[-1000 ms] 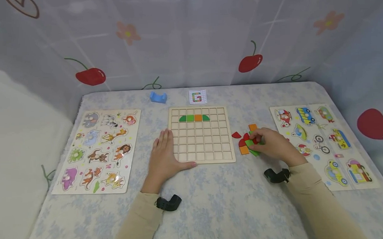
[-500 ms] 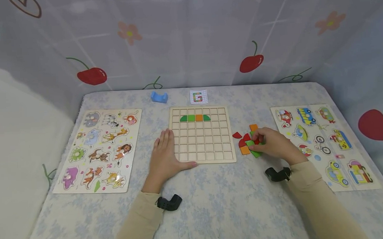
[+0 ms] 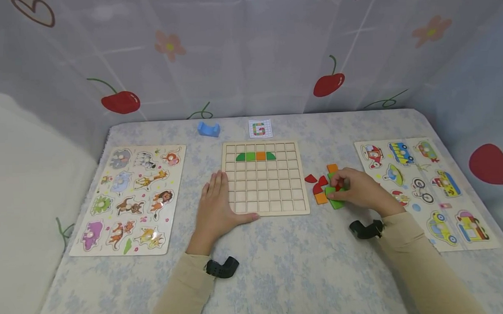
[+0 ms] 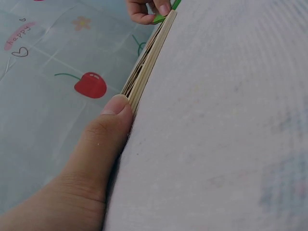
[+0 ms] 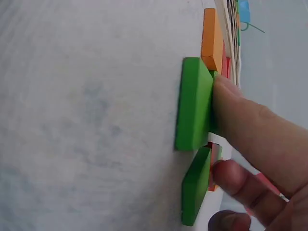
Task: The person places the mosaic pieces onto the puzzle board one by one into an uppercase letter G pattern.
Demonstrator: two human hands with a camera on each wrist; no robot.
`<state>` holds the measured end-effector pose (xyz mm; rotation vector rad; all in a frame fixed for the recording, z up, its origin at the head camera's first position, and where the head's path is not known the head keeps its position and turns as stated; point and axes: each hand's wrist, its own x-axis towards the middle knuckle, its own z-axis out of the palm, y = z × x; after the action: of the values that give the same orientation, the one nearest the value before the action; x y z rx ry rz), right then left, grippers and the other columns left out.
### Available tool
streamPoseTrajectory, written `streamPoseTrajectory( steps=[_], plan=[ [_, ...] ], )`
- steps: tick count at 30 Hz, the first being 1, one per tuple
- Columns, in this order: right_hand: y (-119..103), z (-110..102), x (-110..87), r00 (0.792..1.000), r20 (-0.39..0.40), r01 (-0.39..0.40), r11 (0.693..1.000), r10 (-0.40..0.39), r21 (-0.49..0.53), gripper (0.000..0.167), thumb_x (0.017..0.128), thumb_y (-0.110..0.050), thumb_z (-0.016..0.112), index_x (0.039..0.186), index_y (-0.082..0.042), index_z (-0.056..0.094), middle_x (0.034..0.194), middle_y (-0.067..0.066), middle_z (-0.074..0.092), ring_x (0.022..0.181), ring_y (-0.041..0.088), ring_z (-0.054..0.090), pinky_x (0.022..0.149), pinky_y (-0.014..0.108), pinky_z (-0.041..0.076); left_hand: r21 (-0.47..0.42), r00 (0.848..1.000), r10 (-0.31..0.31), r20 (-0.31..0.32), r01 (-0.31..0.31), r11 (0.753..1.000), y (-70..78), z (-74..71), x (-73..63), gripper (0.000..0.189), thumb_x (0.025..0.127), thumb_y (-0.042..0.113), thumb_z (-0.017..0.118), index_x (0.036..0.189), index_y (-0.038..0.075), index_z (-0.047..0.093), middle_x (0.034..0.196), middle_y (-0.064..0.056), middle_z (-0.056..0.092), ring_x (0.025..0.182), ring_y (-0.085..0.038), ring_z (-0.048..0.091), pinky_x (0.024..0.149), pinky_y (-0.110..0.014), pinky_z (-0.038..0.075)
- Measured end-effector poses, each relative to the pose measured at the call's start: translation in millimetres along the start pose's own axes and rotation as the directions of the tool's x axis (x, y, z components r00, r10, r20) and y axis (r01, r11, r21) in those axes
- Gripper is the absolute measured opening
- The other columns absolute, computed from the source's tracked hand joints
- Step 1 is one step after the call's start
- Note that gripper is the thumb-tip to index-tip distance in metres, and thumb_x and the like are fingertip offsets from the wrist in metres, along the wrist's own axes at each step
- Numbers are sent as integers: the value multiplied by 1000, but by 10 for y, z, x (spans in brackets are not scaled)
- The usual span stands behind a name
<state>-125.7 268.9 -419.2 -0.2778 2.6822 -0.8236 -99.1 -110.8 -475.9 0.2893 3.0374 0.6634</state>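
A square wooden grid board (image 3: 264, 214) lies mid-table, with a row of green and orange pieces (image 3: 255, 156) set in its second row. Along the board's left and near edges rests my left hand (image 3: 216, 206), fingers straight and thumb (image 4: 118, 106) against the near edge. To the right of the board is a small pile of loose red (image 3: 311, 178), orange (image 3: 321, 198) and green pieces. Over this pile my right hand (image 3: 358, 190) has curled fingers, its thumb (image 5: 240, 101) pressed to a green square tile (image 3: 330, 190). Part of the pile is hidden beneath that hand.
A small card with a coloured G pattern (image 3: 260, 128) lies behind the board, beside a blue holder (image 3: 208, 129). An animal puzzle board (image 3: 178, 178) is on the left, a vehicle puzzle board (image 3: 406, 170) on the right. A printed curtain (image 3: 248, 55) hangs behind the table.
Under my right thumb the green tile has shifted slightly toward me and turned, and nearby red pieces have spread a little. My left hand has kept its place on the board.
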Motion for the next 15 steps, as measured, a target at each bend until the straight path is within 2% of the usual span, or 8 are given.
streamPoseTrajectory(
  steps=[4,8,12,15],
  plan=[
    [2,11,0,999,-40,-12,1000,13,23,24,85,-26,80,90,-15,61,90,5,57,79,22,48,65,32,39,-1,1000,0,-1,0,1000,-3,3,-4,148,55,98,56,160,3,8,168,-14,8,156,-28,4,126,-49,12],
    [-27,9,42,994,-106,-38,999,42,34,23,86,-31,79,94,-17,63,95,3,62,78,22,50,64,30,43,-4,1000,4,-9,-4,1000,-11,19,5,148,55,98,55,160,4,8,168,-14,8,156,-28,4,126,-49,12],
    [-138,10,167,990,-134,-26,997,35,68,23,87,-33,77,99,-18,66,98,3,66,74,23,54,61,30,48,-2,1000,2,-9,-2,1000,-18,28,8,149,55,99,53,160,4,8,168,-14,8,156,-28,4,126,-49,12],
    [-291,45,324,990,-141,6,994,9,108,21,88,-30,76,102,-18,67,98,5,67,69,24,55,56,30,49,2,1000,2,-7,-2,1000,-21,24,6,149,55,99,54,159,3,8,168,-14,7,156,-28,3,126,-48,11]
  ],
)
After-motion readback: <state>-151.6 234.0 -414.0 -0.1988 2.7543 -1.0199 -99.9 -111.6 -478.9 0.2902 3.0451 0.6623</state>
